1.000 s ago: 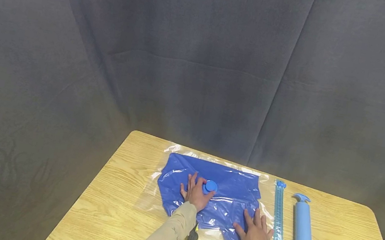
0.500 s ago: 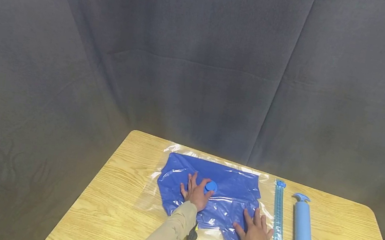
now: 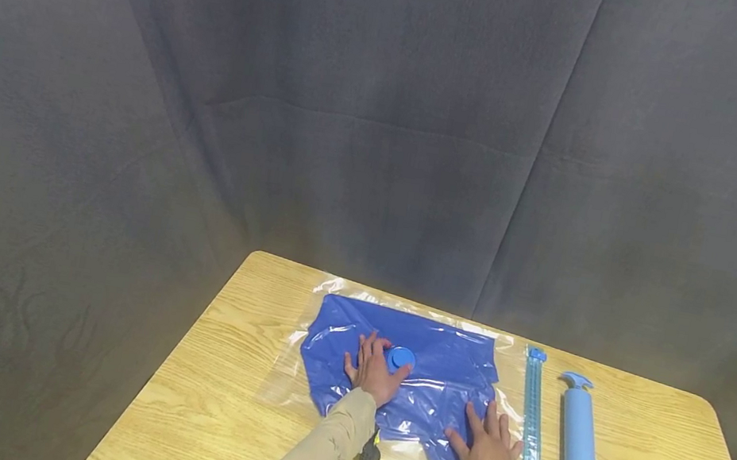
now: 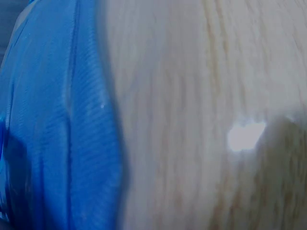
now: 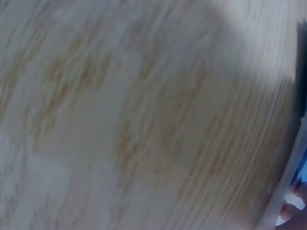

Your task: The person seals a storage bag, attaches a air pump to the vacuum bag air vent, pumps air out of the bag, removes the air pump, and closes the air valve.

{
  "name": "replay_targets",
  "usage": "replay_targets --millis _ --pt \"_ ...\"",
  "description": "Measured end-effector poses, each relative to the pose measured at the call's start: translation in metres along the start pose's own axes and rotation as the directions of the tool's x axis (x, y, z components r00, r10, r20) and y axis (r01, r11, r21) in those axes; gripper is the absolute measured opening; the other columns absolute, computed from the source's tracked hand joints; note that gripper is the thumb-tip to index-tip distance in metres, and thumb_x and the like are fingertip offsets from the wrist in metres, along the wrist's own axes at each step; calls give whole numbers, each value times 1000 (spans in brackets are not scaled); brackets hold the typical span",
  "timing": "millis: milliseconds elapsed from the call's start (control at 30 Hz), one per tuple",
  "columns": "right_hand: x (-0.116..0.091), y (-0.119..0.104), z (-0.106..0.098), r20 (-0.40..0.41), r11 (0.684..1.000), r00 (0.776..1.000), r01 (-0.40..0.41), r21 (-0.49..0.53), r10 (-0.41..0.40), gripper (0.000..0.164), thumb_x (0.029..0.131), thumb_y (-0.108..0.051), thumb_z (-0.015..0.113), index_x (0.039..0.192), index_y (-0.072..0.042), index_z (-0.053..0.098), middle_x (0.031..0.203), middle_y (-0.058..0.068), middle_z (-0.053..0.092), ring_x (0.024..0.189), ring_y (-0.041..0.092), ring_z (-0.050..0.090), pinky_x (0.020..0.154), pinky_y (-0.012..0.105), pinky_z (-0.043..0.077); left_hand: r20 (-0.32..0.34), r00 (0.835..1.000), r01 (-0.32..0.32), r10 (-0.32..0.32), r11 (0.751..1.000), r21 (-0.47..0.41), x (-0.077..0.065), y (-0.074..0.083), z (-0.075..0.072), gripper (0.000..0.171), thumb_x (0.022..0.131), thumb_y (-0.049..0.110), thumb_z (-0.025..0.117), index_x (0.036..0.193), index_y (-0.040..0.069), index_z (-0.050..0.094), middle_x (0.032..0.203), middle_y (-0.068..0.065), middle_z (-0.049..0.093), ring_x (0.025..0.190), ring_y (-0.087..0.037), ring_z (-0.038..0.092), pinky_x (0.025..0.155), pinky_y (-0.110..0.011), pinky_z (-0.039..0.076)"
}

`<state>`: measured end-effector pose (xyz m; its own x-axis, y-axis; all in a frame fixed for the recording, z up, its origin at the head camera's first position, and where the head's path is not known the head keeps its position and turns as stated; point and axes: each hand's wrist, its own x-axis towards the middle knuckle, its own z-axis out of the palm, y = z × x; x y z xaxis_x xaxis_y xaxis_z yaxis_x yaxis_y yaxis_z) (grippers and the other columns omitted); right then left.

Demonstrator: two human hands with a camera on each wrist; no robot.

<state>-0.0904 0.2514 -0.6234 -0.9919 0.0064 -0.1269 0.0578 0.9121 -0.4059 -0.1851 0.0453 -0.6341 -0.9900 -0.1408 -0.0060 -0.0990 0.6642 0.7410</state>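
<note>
A clear plastic vacuum storage bag point(image 3: 289, 374) with a folded blue garment point(image 3: 355, 315) inside lies flat on the table. My left hand point(image 3: 375, 380) rests on it with spread fingers. Its index finger and thumb lie on either side of the round blue valve cap point(image 3: 401, 359). My right hand point(image 3: 488, 457) presses flat on the bag's right part, fingers spread. In the left wrist view only the blue garment point(image 4: 53, 124) under film shows at the left, without the hand. Fingertips point(image 5: 291, 211) peek in at the right wrist view's lower right edge.
A teal zip strip with a blue slider point(image 3: 538, 354) runs along the bag's right end. To its right lies a light blue hand pump point(image 3: 581, 449) with a T-handle. The wooden table point(image 3: 199, 388) ends at a grey curtain point(image 3: 382, 144) behind.
My left index finger reached over the valve cap half a second ago and has now drawn back to its left side. The right hand stays where it was.
</note>
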Motion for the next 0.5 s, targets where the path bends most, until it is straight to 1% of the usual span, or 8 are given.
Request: replay_targets --millis 67,167,300,500 --pt "0 0 0 -3 1000 1000 -2 -7 2 71 92 -52 54 146 -8 40 155 31 17 140 56 15 102 81 10 -7 1000 7 -7 1000 -23 0 1 0 45 79 40 75 107 16 49 153 -11 33 148 -38 17 112 -64 2" --pt "0 -1 0 -1 1000 1000 -4 -12 4 71 92 -53 53 146 -8 41 155 31 17 140 56 15 102 81 11 5 1000 16 -16 999 -29 0 1 -1 41 80 40 74 101 16 49 154 -11 32 149 -37 15 113 -63 0" --pt "-1 -3 -2 7 1000 1000 -8 -6 8 71 92 -53 54 146 -8 41 155 31 17 140 56 15 102 81 10 8 1000 7 -7 999 -34 0 0 -1 37 81 40 73 98 17 50 155 -12 31 149 -37 14 113 -64 0" --pt "-2 -3 -3 7 1000 1000 -10 6 10 70 92 -51 54 146 -8 41 155 31 17 141 56 14 103 81 9 -4 1000 -19 19 999 -33 0 -3 1 34 82 39 73 98 18 52 154 -12 31 148 -39 15 112 -65 1"
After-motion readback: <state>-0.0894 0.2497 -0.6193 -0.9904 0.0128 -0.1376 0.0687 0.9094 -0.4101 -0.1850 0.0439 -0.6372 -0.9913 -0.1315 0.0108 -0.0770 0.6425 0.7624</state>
